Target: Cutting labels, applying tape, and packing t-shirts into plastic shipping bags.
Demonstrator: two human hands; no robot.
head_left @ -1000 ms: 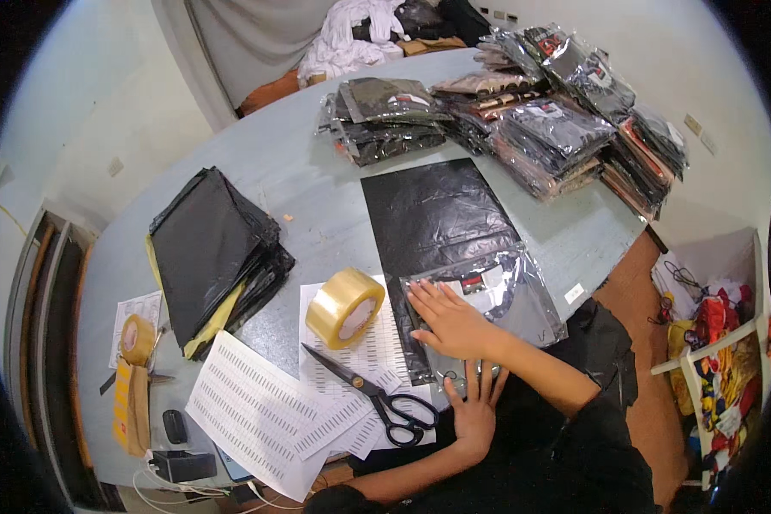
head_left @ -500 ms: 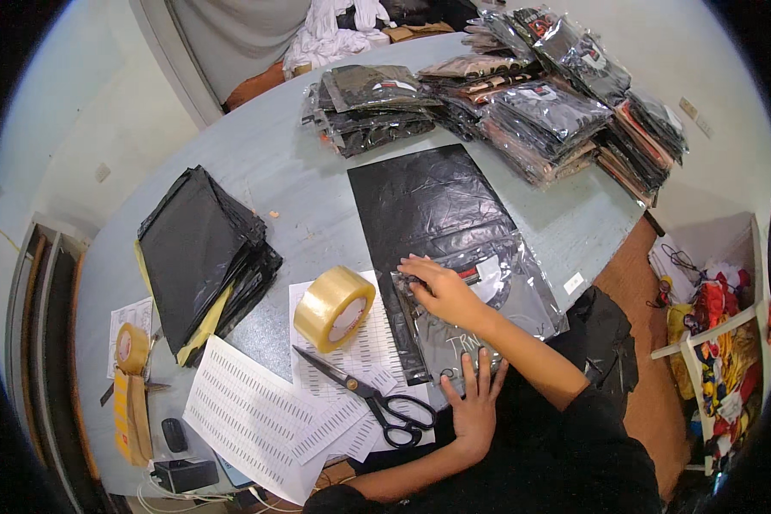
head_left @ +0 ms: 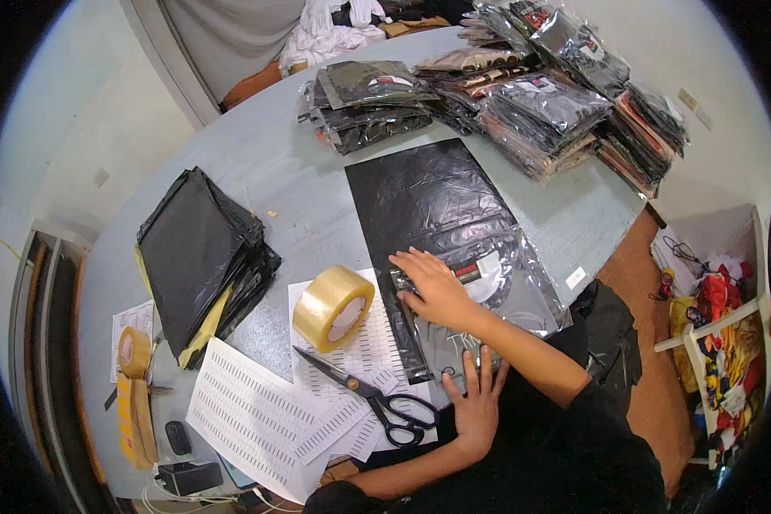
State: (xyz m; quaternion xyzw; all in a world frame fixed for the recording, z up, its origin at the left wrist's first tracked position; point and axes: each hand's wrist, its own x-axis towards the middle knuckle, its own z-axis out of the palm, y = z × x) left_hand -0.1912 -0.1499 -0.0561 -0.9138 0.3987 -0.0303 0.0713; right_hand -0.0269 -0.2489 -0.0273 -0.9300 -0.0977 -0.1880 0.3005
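Observation:
My right hand rests with fingers apart and slightly bent on the left edge of a clear plastic packet holding a folded grey garment. It lies over the lower part of a black plastic bag. My left hand lies with spread fingers at the packet's near edge. To their left are a big roll of tape, black-handled scissors and printed paper sheets.
The round table holds piles of bagged garments at the back, black bags at left, a tape dispenser, mouse and black device with cables. A shelf of colourful items stands at right.
My right hand has moved up and left to the packet's edge, its fingers a little more bent. My left hand stays at the near edge. The view has shifted slightly.

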